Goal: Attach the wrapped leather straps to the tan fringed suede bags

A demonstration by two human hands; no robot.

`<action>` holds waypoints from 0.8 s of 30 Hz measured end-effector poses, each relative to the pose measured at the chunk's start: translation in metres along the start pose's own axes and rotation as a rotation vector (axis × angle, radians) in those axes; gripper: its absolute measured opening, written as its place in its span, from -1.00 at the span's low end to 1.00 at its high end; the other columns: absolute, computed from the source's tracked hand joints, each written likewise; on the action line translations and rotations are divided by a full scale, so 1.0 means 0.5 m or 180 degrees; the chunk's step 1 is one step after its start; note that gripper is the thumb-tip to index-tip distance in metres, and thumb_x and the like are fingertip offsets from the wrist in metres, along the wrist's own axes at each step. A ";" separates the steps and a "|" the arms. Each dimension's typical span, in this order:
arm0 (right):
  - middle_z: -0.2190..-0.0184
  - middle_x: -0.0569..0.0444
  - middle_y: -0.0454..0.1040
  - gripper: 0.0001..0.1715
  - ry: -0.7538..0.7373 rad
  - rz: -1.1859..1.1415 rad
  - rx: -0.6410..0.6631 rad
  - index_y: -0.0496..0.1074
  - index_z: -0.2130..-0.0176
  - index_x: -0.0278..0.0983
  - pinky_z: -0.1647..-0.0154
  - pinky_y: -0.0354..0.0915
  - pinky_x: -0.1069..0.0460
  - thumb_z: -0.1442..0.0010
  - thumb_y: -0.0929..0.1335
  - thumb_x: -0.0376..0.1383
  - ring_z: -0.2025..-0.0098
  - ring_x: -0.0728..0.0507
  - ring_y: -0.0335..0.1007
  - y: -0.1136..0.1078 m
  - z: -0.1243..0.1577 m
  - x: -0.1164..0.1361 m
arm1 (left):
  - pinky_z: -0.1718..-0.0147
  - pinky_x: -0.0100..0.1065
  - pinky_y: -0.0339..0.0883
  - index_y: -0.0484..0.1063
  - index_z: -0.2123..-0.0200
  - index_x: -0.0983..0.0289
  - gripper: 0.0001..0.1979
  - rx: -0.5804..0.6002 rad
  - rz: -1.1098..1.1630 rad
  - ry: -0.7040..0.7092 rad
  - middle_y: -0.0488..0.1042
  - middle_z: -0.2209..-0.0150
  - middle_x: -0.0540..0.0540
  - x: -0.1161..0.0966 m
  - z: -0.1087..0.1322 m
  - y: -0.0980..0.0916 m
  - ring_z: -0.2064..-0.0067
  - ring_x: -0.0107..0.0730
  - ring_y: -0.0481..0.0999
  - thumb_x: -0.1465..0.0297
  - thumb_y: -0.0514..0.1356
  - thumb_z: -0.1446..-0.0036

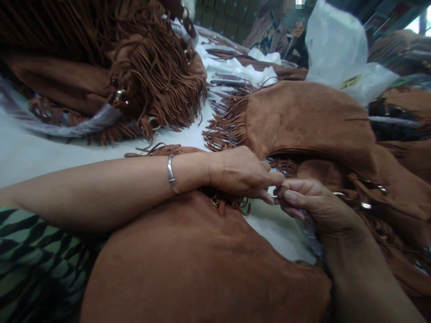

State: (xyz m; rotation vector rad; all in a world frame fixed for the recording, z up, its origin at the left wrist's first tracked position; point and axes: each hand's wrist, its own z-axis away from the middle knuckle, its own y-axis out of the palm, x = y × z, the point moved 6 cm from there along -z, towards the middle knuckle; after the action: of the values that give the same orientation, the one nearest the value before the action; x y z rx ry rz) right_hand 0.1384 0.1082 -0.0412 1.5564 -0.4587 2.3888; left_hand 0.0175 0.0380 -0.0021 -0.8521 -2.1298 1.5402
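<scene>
A brown suede bag (202, 260) lies directly before me, under my left forearm. My left hand (240, 172) reaches across above it, its fingertips pinched on a small metal ring (274, 196). From the right, my right hand (308, 195) meets it, with thumb and fingers closed around the end of a strap at the ring. Clear plastic wrap (313, 237) hangs just below my right hand, around what looks like that strap. The fingers hide most of the strap end and part of the ring.
Fringed brown bags (158, 80) are heaped at the upper left on the white table (101, 152). Another suede bag (310, 116) lies beyond my hands, with more bags at right. A white plastic bag (336, 45) stands behind. A person (269, 31) is at the far side.
</scene>
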 end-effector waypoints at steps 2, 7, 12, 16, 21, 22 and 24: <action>0.73 0.20 0.20 -0.57 0.0025 -0.0034 -0.0042 0.36 0.55 -0.32 0.69 -0.24 0.13 -0.04 0.42 -0.02 0.71 0.11 -0.05 -0.003 0.001 -0.002 | 0.59 -0.37 -0.06 0.35 0.18 0.31 -0.62 -0.0042 0.0025 -0.0028 0.50 0.35 0.12 0.002 0.000 0.001 0.43 -0.37 0.46 0.10 -0.01 -0.25; 0.79 0.20 0.12 -0.52 0.0100 0.0259 0.0183 0.37 0.63 -0.32 0.65 -0.27 0.08 -0.03 0.41 0.00 0.71 0.08 -0.09 0.001 -0.001 0.014 | 0.59 -0.37 -0.06 0.36 0.13 0.28 -0.63 0.0008 0.0046 0.0114 0.51 0.33 0.11 -0.006 0.002 0.004 0.41 -0.37 0.47 0.11 0.03 -0.24; 0.78 0.22 0.11 -0.51 0.0339 0.0287 0.0396 0.36 0.65 -0.33 0.61 -0.31 0.06 -0.06 0.41 -0.03 0.72 0.10 -0.15 0.009 -0.006 0.014 | 0.60 -0.34 -0.11 0.37 0.09 0.26 -0.60 0.0180 -0.0116 0.0114 0.50 0.30 0.14 -0.010 0.004 0.007 0.40 -0.32 0.47 0.10 -0.04 -0.26; 0.81 0.22 0.11 -0.54 0.0268 0.0190 0.0346 0.43 0.59 -0.33 0.63 -0.30 0.07 -0.02 0.42 0.00 0.73 0.08 -0.12 0.016 -0.004 0.007 | 0.61 -0.33 -0.16 0.37 0.08 0.26 -0.56 0.0272 -0.0180 0.0011 0.50 0.28 0.15 -0.010 0.005 0.007 0.39 -0.29 0.48 0.06 -0.07 -0.26; 0.77 0.18 0.18 -0.58 0.0349 0.0346 -0.0086 0.46 0.53 -0.35 0.69 -0.26 0.11 -0.04 0.42 -0.03 0.72 0.09 -0.06 0.018 0.015 0.009 | 0.61 -0.34 -0.14 0.36 0.08 0.26 -0.55 0.0263 -0.0258 -0.0078 0.50 0.28 0.17 -0.009 0.007 0.005 0.40 -0.30 0.48 0.07 -0.09 -0.27; 0.76 0.17 0.20 -0.59 0.0385 0.0360 -0.0190 0.47 0.50 -0.35 0.70 -0.25 0.12 -0.05 0.42 -0.03 0.71 0.09 -0.05 0.018 0.019 0.010 | 0.61 -0.34 -0.12 0.36 0.08 0.27 -0.55 0.0195 -0.0256 -0.0094 0.49 0.28 0.17 -0.008 0.007 0.003 0.40 -0.31 0.48 0.07 -0.10 -0.27; 0.75 0.15 0.23 -0.59 0.0477 0.0391 -0.0376 0.48 0.45 -0.35 0.71 -0.24 0.13 -0.07 0.41 -0.03 0.71 0.09 -0.04 0.017 0.028 0.011 | 0.61 -0.35 -0.09 0.35 0.07 0.28 -0.54 0.0122 -0.0257 -0.0136 0.49 0.29 0.17 -0.006 0.008 0.002 0.41 -0.33 0.47 0.06 -0.10 -0.27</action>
State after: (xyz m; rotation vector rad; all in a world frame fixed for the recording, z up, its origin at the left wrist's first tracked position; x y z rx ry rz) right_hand 0.1448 0.0954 -0.0320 1.3240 -0.6672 2.4965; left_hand 0.0173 0.0332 -0.0041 -0.7176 -2.1299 1.5661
